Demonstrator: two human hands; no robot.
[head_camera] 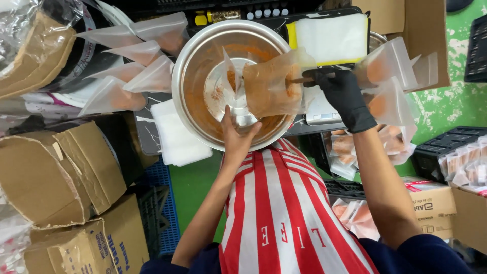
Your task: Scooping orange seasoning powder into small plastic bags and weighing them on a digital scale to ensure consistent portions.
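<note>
One head-worn camera looks steeply down, close over the steel bowl [231,83].

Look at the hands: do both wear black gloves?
No. Only the right hand wears a black glove; the left hand is bare.

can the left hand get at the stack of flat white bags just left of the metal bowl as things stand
Probably not at once. The stack of white bags lies open and close by, nothing covering it, but the left hand is busy gripping a small metal scoop in the metal bowl.
</note>
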